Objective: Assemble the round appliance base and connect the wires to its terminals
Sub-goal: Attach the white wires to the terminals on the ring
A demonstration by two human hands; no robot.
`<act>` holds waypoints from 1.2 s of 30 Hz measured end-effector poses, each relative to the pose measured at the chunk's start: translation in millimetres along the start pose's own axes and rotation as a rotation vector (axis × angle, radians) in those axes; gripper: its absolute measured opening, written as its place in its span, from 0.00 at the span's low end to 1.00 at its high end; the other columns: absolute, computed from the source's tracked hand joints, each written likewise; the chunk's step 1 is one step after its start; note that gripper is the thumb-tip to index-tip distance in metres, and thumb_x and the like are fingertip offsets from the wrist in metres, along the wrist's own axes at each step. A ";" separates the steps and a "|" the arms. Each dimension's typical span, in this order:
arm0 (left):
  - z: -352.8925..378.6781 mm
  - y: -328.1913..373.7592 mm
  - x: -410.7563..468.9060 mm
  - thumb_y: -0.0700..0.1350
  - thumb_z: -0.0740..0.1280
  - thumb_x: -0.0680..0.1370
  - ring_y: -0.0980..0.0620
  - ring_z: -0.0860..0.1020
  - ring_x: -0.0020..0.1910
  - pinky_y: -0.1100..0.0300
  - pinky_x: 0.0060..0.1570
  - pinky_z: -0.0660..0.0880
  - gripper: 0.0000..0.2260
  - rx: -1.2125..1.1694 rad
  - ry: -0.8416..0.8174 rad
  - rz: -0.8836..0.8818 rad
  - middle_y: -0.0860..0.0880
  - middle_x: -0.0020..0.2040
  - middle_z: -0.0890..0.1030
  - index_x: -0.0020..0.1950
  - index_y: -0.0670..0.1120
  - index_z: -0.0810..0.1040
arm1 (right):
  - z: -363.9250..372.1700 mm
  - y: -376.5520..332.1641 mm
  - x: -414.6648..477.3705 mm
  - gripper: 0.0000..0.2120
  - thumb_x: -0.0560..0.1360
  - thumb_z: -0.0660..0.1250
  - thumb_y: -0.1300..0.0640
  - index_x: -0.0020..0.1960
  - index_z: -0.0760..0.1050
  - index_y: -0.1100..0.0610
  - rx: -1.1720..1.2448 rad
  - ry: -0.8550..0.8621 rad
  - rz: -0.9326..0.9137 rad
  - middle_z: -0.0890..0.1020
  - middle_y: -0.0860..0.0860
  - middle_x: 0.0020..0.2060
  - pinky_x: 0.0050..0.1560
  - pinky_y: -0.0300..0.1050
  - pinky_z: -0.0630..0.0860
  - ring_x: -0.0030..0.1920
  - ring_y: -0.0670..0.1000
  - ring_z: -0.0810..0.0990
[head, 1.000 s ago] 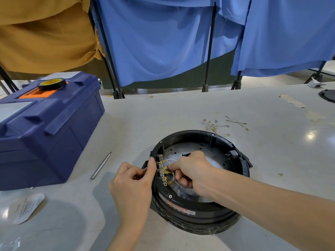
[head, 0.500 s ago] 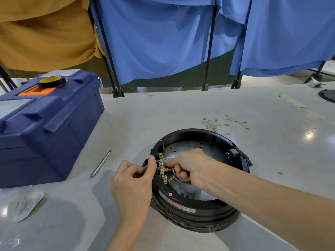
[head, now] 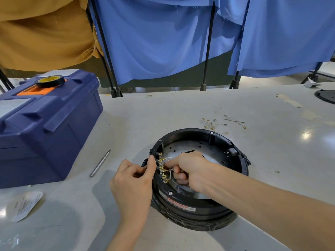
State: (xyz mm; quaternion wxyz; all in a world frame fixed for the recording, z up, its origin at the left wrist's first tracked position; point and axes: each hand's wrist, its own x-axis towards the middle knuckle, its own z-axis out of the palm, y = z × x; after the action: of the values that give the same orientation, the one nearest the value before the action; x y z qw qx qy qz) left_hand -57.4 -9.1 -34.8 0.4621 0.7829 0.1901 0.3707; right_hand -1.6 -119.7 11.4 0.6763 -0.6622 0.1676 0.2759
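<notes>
The round appliance base (head: 181, 208) sits on the tabletop (head: 163, 109), near its front edge; both hands meet at its left rim. The left hand (head: 133, 180) grips that rim from outside, thumb pressed on top beside the row of brass terminals (head: 161, 168), fingers curled; the right hand (head: 188, 169) reaches inside the base, fingers curled, pinching a white wire (head: 169, 159) right at the terminals. More loose wires (head: 216, 123) lie just beyond the base; a metal pin (head: 100, 163) lies to the left, near a blue toolbox (head: 45, 133).
</notes>
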 end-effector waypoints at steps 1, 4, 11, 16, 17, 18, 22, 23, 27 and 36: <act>0.4 0.1 -0.3 0.47 0.76 0.71 0.49 0.70 0.25 0.58 0.30 0.63 0.20 0.002 0.003 -0.005 0.48 0.27 0.71 0.23 0.44 0.74 | 0.0 0.4 -0.1 0.05 0.76 0.63 0.71 0.44 0.78 0.67 -0.010 -0.002 -0.004 0.67 0.52 0.18 0.18 0.32 0.54 0.15 0.46 0.59; 1.5 0.1 -0.7 0.47 0.76 0.71 0.49 0.70 0.25 0.58 0.30 0.63 0.20 -0.002 0.006 -0.021 0.48 0.27 0.71 0.22 0.44 0.73 | 1.3 0.6 -0.1 0.07 0.76 0.61 0.72 0.47 0.78 0.69 -0.021 0.025 -0.014 0.67 0.53 0.20 0.19 0.32 0.54 0.15 0.47 0.57; 2.0 1.8 -1.7 0.47 0.75 0.72 0.50 0.68 0.25 0.57 0.30 0.63 0.20 -0.021 -0.009 -0.032 0.49 0.27 0.70 0.23 0.44 0.74 | 3.7 -1.0 -2.0 0.07 0.74 0.62 0.73 0.39 0.75 0.67 -0.049 0.031 -0.014 0.66 0.55 0.23 0.20 0.32 0.54 0.16 0.47 0.56; 2.4 3.9 -2.1 0.46 0.75 0.72 0.50 0.67 0.25 0.57 0.30 0.63 0.21 -0.043 -0.006 -0.042 0.48 0.27 0.70 0.22 0.44 0.73 | 4.0 -0.5 -2.5 0.06 0.74 0.62 0.73 0.41 0.75 0.67 -0.066 0.012 -0.035 0.65 0.54 0.22 0.21 0.32 0.54 0.15 0.47 0.57; 2.7 4.2 -2.4 0.46 0.75 0.72 0.50 0.67 0.25 0.56 0.30 0.64 0.21 -0.054 -0.006 -0.050 0.48 0.27 0.70 0.22 0.44 0.72 | 4.6 -0.1 -2.4 0.05 0.74 0.62 0.73 0.43 0.75 0.67 -0.068 0.009 -0.039 0.65 0.55 0.22 0.21 0.32 0.54 0.15 0.47 0.57; 2.9 4.3 -2.5 0.46 0.75 0.72 0.50 0.67 0.25 0.55 0.31 0.64 0.21 -0.059 -0.005 -0.056 0.47 0.27 0.70 0.22 0.43 0.72 | 4.5 -0.1 -2.3 0.05 0.74 0.62 0.73 0.44 0.75 0.67 -0.072 0.008 -0.042 0.65 0.54 0.22 0.21 0.32 0.55 0.15 0.47 0.57; 2.3 3.1 -2.8 0.46 0.75 0.72 0.50 0.68 0.25 0.57 0.30 0.63 0.20 -0.063 -0.004 -0.063 0.48 0.27 0.71 0.23 0.43 0.73 | 0.0 -0.9 -3.2 0.04 0.75 0.63 0.71 0.42 0.74 0.65 -0.093 -0.042 -0.016 0.66 0.53 0.22 0.20 0.33 0.54 0.16 0.47 0.58; 1.8 2.7 -2.9 0.47 0.76 0.72 0.50 0.69 0.25 0.57 0.30 0.64 0.20 -0.058 -0.001 -0.065 0.48 0.27 0.71 0.23 0.44 0.74 | -1.1 -0.3 -3.7 0.06 0.76 0.63 0.70 0.40 0.73 0.65 -0.091 -0.052 0.002 0.66 0.52 0.23 0.19 0.33 0.54 0.16 0.46 0.58; 0.7 4.3 -3.3 0.49 0.77 0.70 0.51 0.77 0.29 0.54 0.33 0.72 0.14 -0.063 0.035 -0.098 0.50 0.30 0.77 0.26 0.50 0.78 | -2.9 2.6 -5.1 0.13 0.76 0.65 0.69 0.33 0.73 0.62 -0.036 -0.011 -0.002 0.67 0.52 0.23 0.18 0.33 0.54 0.16 0.45 0.58; 7.1 0.5 -4.2 0.45 0.78 0.70 0.54 0.75 0.29 0.65 0.29 0.67 0.14 -0.155 0.073 -0.100 0.51 0.30 0.75 0.27 0.50 0.77 | 5.4 0.6 -5.8 0.08 0.77 0.61 0.71 0.40 0.76 0.67 -0.028 0.058 -0.011 0.67 0.53 0.21 0.18 0.32 0.55 0.14 0.46 0.58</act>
State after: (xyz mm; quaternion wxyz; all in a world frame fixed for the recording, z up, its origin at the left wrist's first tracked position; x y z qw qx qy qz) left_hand -54.8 -16.2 -38.3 0.5320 0.7203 0.2165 0.3890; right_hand -7.3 -115.3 14.7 0.6633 -0.6803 0.1796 0.2548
